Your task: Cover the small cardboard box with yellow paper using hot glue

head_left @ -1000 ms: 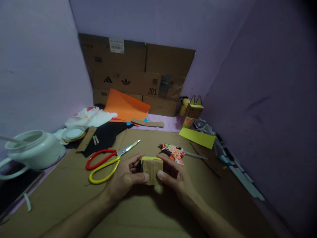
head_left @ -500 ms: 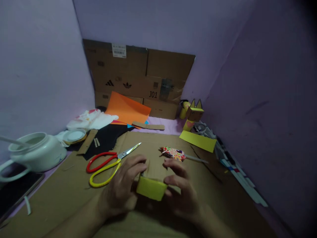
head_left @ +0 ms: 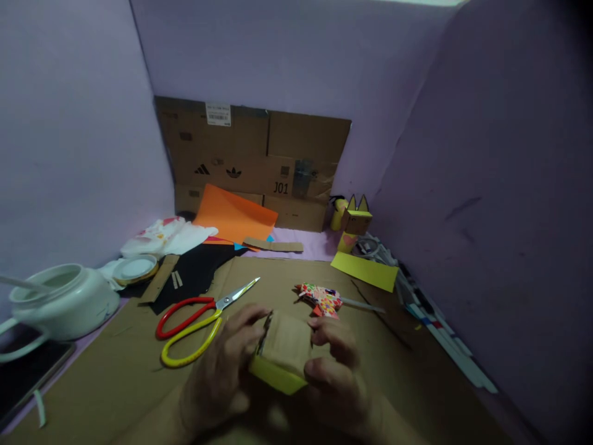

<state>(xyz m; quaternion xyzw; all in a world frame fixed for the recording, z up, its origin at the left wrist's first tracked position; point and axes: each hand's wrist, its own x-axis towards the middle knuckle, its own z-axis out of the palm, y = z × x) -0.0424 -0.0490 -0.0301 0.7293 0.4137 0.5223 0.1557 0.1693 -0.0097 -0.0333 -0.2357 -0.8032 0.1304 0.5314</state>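
The scissors [head_left: 217, 306] have red and yellow handles; the glue gun [head_left: 323, 299] has a multicoloured, perhaps floral pattern. The box [head_left: 287, 343] is brown and yellow; the paper strip [head_left: 364, 271] near the cardboard mat [head_left: 273, 287]'s far right corner, yellow.

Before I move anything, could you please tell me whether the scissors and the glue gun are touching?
Apart. The head view shows bare cardboard between the tip of the scissors and the glue gun.

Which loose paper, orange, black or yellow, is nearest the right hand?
Long yellow strip, beyond the patterned glue gun; the orange sheet and black sheet lie farther off, to the left.
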